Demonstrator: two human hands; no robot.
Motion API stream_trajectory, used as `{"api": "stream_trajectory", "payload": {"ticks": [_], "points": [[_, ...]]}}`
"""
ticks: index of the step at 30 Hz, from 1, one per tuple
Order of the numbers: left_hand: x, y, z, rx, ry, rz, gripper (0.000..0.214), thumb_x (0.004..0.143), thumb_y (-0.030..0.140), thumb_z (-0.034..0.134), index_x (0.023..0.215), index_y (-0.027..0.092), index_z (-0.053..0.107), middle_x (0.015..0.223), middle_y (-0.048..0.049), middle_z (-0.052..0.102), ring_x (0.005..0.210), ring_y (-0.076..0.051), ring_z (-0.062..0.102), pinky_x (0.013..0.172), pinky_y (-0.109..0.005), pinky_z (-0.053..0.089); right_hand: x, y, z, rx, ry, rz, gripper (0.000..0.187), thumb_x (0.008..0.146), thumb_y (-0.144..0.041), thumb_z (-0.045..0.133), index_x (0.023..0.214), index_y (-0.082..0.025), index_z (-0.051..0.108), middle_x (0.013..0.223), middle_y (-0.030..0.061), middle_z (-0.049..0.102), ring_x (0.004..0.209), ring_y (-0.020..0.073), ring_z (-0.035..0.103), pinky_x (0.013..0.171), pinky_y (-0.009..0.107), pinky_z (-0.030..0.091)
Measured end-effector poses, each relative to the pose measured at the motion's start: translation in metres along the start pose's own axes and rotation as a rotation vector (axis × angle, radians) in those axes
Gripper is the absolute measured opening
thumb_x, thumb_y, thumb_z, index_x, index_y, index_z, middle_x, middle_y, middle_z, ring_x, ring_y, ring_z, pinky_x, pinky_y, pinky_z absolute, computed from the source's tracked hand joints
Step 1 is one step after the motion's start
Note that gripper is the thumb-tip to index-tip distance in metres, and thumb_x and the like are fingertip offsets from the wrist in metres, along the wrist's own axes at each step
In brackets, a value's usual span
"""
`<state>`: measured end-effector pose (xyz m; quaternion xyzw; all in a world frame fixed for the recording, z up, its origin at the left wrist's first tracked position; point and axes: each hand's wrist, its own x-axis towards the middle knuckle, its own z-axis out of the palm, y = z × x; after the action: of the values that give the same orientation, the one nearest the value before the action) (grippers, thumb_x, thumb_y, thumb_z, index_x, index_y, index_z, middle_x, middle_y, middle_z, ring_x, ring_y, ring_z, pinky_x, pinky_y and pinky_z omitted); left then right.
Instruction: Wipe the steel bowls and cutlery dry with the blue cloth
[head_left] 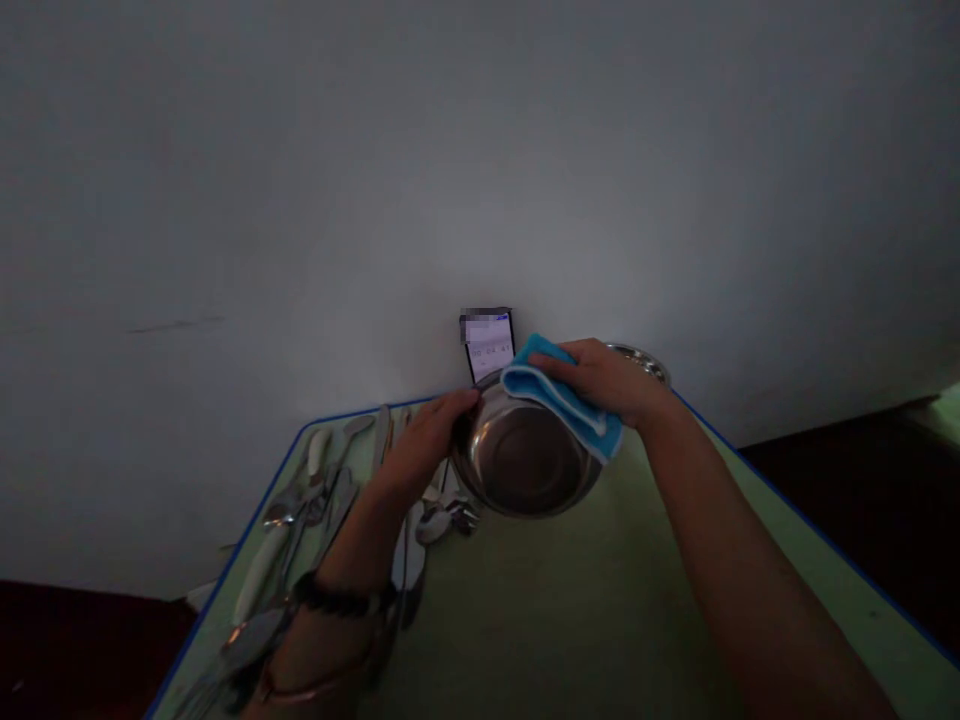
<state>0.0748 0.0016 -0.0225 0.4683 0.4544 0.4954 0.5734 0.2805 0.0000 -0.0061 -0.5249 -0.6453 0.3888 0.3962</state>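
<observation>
A shiny metal bowl (pixel 529 460) is held tilted above the table, its round inside or base facing me; I cannot tell which. My left hand (pixel 431 435) grips its left rim, thumb near the upper edge. Folded in my right hand (pixel 604 378) is a blue cloth (pixel 559 395) with a white border, pressed against the bowl's upper right edge. The fingers of my right hand are closed on the cloth, partly hidden by it.
Spoons, forks and knives (pixel 307 510) lie spread on the left of the green table (pixel 540 620). A phone (pixel 490 345) showing a timer leans on the wall (pixel 480 180). Behind my right hand stands another metal dish (pixel 645 360).
</observation>
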Motion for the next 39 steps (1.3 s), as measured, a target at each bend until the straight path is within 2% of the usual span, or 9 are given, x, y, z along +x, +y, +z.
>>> {"api": "stream_trajectory", "payload": {"ticks": [4,9,16,21,24,28,32,35,39], "points": [[0.007,0.019,0.0,0.267,-0.198,0.097,0.017,0.073,0.03,0.062,0.067,0.018,0.071,0.064,-0.0036,0.068,0.061,-0.015,0.058,0.058,-0.022,0.042,0.003,-0.02,0.008,-0.212,-0.004,-0.149,0.042,0.077,-0.056,0.049,0.075,-0.019,0.068,0.07,0.0022,0.066,0.058,0.0135,0.055,0.053,0.025,0.04],[0.001,0.03,-0.002,0.264,-0.168,0.201,0.027,0.077,0.039,0.057,0.07,0.016,0.07,0.061,-0.0042,0.067,0.055,-0.014,0.057,0.054,-0.022,0.043,-0.001,-0.034,0.015,-0.306,0.123,-0.255,0.043,0.079,-0.057,0.047,0.072,-0.018,0.066,0.067,0.0024,0.064,0.059,0.0141,0.055,0.055,0.026,0.038],[-0.004,0.043,-0.002,-0.15,0.279,0.255,0.035,0.081,0.039,0.054,0.056,0.016,0.061,0.042,0.004,0.052,0.038,-0.007,0.044,0.041,-0.018,0.036,-0.001,-0.04,0.019,-0.106,0.44,-0.31,0.047,0.079,-0.06,0.041,0.064,-0.018,0.056,0.054,-0.0039,0.042,0.052,0.0091,0.04,0.049,0.023,0.031],[0.008,0.026,0.019,-0.6,0.369,0.228,0.028,0.088,0.031,0.042,0.081,0.015,0.064,0.079,-0.0028,0.069,0.082,-0.014,0.062,0.073,-0.023,0.049,0.015,-0.019,0.04,0.193,0.535,-0.201,0.046,0.077,-0.062,0.042,0.068,-0.019,0.053,0.058,-0.0036,0.046,0.054,0.0094,0.042,0.05,0.022,0.033],[0.013,0.021,0.028,-0.723,0.332,0.203,0.031,0.089,0.024,0.036,0.088,0.013,0.064,0.089,-0.0054,0.069,0.096,-0.015,0.06,0.085,-0.025,0.046,0.024,-0.004,0.041,0.384,0.454,-0.086,0.045,0.075,-0.062,0.045,0.074,-0.019,0.057,0.061,-0.002,0.054,0.055,0.011,0.048,0.053,0.023,0.038],[0.013,0.027,0.02,-0.605,0.142,0.076,0.021,0.079,0.024,0.047,0.074,0.013,0.064,0.068,-0.0019,0.066,0.067,-0.013,0.062,0.067,-0.024,0.05,0.022,0.005,0.02,0.487,0.293,0.012,0.043,0.071,-0.059,0.051,0.083,-0.02,0.062,0.065,0.001,0.063,0.061,0.0157,0.056,0.056,0.026,0.041],[0.008,0.03,0.004,-0.187,-0.012,-0.057,0.018,0.07,0.031,0.059,0.066,0.014,0.064,0.056,0.0003,0.061,0.049,-0.011,0.054,0.05,-0.022,0.044,0.011,-0.002,0.0,0.3,0.05,-0.056,0.034,0.07,-0.051,0.058,0.085,-0.021,0.064,0.067,-0.0003,0.064,0.061,0.0157,0.056,0.055,0.026,0.041],[0.001,0.028,0.001,0.17,-0.235,-0.009,0.023,0.073,0.037,0.058,0.068,0.016,0.067,0.06,-0.0017,0.064,0.054,-0.013,0.056,0.053,-0.023,0.043,0.005,-0.012,0.0,0.085,-0.151,-0.117,0.028,0.075,-0.047,0.056,0.082,-0.021,0.064,0.069,-0.0013,0.063,0.06,0.013,0.054,0.054,0.024,0.041],[-0.005,0.029,0.004,0.413,-0.337,0.097,0.034,0.081,0.044,0.048,0.075,0.018,0.069,0.065,-0.0033,0.066,0.059,-0.014,0.058,0.06,-0.024,0.044,0.004,-0.021,0.009,-0.117,-0.162,-0.241,0.032,0.079,-0.049,0.051,0.081,-0.019,0.063,0.073,0.0002,0.061,0.064,0.0124,0.053,0.058,0.024,0.041]]}}
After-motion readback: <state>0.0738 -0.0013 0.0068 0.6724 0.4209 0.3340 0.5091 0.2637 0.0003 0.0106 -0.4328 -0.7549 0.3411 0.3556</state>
